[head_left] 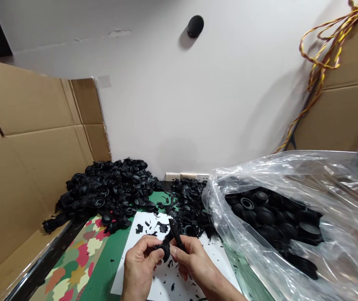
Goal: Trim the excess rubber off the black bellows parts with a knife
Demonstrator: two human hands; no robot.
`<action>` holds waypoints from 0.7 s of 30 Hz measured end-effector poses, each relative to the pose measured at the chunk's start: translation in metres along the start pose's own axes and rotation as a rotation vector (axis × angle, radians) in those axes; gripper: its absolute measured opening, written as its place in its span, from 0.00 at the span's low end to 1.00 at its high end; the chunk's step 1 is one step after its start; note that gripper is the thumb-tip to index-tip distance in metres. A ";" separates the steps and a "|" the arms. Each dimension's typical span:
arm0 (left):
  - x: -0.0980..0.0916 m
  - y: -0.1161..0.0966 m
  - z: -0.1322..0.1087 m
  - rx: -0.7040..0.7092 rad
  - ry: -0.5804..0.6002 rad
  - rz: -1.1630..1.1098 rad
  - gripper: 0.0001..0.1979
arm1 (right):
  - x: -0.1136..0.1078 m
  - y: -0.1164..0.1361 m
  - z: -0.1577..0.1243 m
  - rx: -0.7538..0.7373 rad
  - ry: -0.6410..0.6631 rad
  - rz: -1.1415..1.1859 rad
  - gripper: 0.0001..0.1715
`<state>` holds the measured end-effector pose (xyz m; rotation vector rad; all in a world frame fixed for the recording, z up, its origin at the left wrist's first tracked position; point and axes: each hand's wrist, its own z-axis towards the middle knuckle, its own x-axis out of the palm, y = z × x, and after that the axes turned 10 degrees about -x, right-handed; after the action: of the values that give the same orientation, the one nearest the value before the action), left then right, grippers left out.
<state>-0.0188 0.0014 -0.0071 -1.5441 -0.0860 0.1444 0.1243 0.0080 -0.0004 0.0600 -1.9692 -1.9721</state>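
Above a white sheet [135, 267] strewn with black scraps, my left hand [143, 263] pinches a small black rubber part [165, 251] between thumb and fingers. My right hand [194, 261], just beside it, grips a dark flat strip-like piece [175, 233] that points up and away and touches or nearly touches the part. Whether this piece is a tool or rubber cannot be made out. Behind my hands lies a heap of thin black scraps [191, 200].
At the back left, a large pile of black ribbed parts [110, 188] rests against a cardboard sheet [34, 146]. A clear plastic bag [348, 200] with round black parts [265, 215] stands on the right. Patterned paper [78, 263] covers the left side. A socket strip [188, 177] sits by the wall.
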 end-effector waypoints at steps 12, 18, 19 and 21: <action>0.001 -0.001 -0.003 0.105 -0.064 0.079 0.03 | -0.029 0.018 -0.002 -0.287 -0.267 -0.212 0.28; 0.004 -0.004 -0.005 0.114 -0.088 0.088 0.01 | -0.033 0.015 -0.005 -0.313 -0.312 -0.215 0.33; 0.004 -0.004 -0.005 0.106 -0.092 0.094 0.01 | -0.031 0.014 -0.005 -0.293 -0.299 -0.149 0.32; 0.004 -0.004 -0.006 0.091 -0.084 0.099 0.01 | -0.028 0.013 -0.005 -0.274 -0.247 -0.033 0.30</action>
<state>-0.0143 -0.0038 -0.0037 -1.4522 -0.0685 0.2876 0.1546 0.0111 0.0066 -0.2310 -1.8249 -2.3478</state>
